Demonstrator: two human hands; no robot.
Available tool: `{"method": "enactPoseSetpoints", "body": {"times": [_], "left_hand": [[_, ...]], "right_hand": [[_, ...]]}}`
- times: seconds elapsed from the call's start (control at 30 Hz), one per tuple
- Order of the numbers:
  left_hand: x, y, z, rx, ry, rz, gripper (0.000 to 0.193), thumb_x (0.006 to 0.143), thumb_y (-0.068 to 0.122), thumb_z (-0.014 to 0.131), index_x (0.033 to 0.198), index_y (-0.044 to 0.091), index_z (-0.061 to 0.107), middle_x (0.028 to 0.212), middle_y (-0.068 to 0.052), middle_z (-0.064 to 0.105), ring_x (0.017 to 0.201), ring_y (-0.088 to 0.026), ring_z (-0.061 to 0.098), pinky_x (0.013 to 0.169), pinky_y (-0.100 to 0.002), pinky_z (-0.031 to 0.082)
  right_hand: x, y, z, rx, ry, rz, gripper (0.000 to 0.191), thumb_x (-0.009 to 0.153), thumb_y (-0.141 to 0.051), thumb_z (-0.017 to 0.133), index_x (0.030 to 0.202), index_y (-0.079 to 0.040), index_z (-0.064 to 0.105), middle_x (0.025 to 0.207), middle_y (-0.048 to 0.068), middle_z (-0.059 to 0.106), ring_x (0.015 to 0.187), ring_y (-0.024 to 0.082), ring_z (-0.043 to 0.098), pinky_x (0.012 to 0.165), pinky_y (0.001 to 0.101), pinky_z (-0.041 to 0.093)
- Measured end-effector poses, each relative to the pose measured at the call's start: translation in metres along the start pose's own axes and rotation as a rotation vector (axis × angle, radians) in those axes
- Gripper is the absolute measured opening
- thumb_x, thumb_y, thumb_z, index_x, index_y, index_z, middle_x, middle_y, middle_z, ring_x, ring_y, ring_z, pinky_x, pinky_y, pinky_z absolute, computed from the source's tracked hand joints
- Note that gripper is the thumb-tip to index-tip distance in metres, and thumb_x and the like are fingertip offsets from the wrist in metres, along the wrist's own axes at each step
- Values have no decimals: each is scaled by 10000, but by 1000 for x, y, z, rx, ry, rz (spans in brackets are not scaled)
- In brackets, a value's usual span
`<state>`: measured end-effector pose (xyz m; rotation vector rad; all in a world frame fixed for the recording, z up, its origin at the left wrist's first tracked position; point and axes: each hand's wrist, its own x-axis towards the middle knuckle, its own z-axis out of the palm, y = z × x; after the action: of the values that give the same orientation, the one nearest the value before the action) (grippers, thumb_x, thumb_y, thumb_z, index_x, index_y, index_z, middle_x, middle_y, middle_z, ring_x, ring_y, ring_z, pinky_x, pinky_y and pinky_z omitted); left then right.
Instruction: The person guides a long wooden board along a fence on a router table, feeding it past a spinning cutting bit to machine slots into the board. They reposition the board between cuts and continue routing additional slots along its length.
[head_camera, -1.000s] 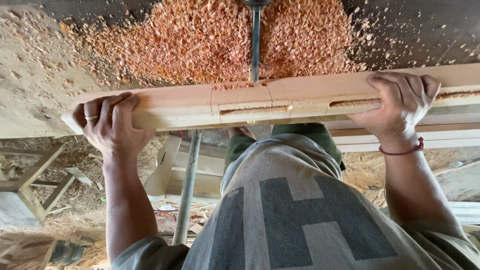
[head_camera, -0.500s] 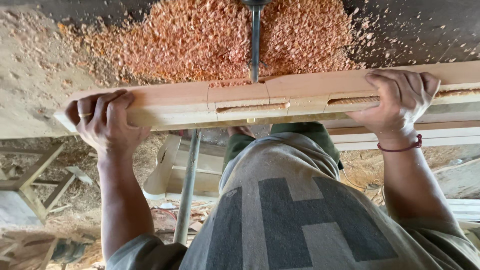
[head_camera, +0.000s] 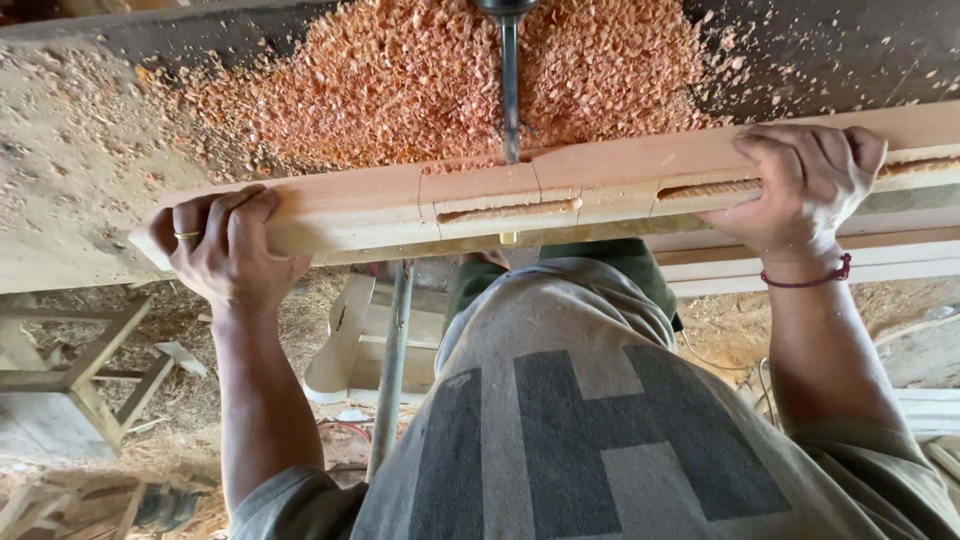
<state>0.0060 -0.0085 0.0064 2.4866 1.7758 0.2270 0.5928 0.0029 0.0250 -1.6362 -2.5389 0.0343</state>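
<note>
My dusty grey machine table (head_camera: 70, 200) fills the top of my view, and a wide heap of reddish-orange wood shavings (head_camera: 400, 70) lies spread over its middle. Across the near edge of that table lies the long pale wooden beam (head_camera: 480, 200), running from my left hand to my right and rising slightly towards the right, with pencil lines across its top face. In its near face are two long narrow slots packed with chips, one (head_camera: 508, 210) near the middle and one (head_camera: 710, 187) just beside my right hand. Below the beam I see my own grey shirt with dark block shapes (head_camera: 580, 430), and further down the sawdust-strewn floor with a pale wooden frame (head_camera: 70, 370) at the left and a grey metal post (head_camera: 392, 360) standing beside my body. My left hand (head_camera: 225, 250) is clenched around the left end of the beam, fingers curled over the top, a thin gold ring (head_camera: 187, 235) on one finger. My right hand (head_camera: 800, 185) grips the beam well to the right, fingers wrapped over its upper edge, and a thin red cord bracelet (head_camera: 808, 280) sits at the wrist. Between my hands, a dark metal drill bit (head_camera: 510, 85) comes straight down and meets the beam's top face behind the middle slot.
</note>
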Motion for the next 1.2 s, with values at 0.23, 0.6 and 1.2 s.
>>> {"method": "enactPoseSetpoints", "body": {"times": [0.23, 0.6, 1.2], "left_hand": [[-9, -9, 14, 16, 20, -8, 42, 980, 226, 745, 983, 208, 708, 1053, 33, 794, 961, -201, 686, 980, -473, 470], [4, -4, 7, 13, 13, 4, 124, 959, 317, 730, 953, 221, 653, 1071, 49, 760, 1015, -202, 678, 1004, -450, 468], [7, -11, 6, -4, -12, 7, 143, 961, 310, 763, 964, 206, 665, 1109, 35, 772, 1047, -232, 700, 1049, -505, 470]], "right_hand": [[-8, 11, 17, 30, 46, -6, 151, 922, -334, 756, 932, -185, 733, 956, -18, 777, 824, 140, 588, 930, 354, 376], [1, 10, 11, -68, 55, -40, 164, 890, -319, 751, 833, -173, 702, 918, -32, 771, 827, 122, 634, 906, 322, 374], [-7, 16, 20, -32, 24, 0, 113, 968, -269, 748, 912, -187, 694, 989, -39, 767, 871, 118, 618, 972, 334, 376]]}}
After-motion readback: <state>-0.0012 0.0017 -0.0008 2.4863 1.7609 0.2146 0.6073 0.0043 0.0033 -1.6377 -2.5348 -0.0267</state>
